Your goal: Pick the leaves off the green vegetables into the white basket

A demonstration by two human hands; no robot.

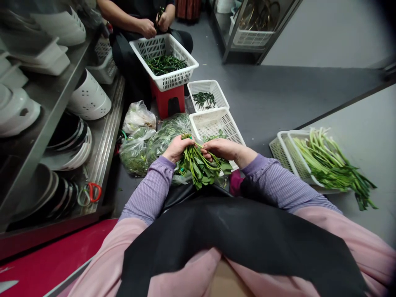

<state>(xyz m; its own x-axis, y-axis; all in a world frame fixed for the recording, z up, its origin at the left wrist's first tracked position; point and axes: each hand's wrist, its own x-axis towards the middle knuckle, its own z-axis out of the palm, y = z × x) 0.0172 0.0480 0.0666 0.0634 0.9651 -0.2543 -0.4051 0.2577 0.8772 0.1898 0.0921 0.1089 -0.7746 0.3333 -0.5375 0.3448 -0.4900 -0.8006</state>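
Note:
A bunch of leafy green vegetables (199, 165) hangs over my lap, its stems up and its leaves down. My left hand (179, 147) is closed round the stem ends of the bunch. Close beside it, my right hand (219, 149) pinches a stem at the right of the bunch, its fingertips partly hidden. Just beyond my hands lies a white perforated basket (216, 119) with some green leaves in its near part. Clear plastic bags of greens (136, 156) rest on the floor left of the bunch.
Across from me a co-worker's hands (156, 25) work above a white basket (185, 76) of green beans or similar pods, on a red stool (168, 99). A smaller basket (202, 86) stands behind mine. Scallions (328, 161) lie at right. A metal shelf (72, 78) holds dishes and scissors (93, 192).

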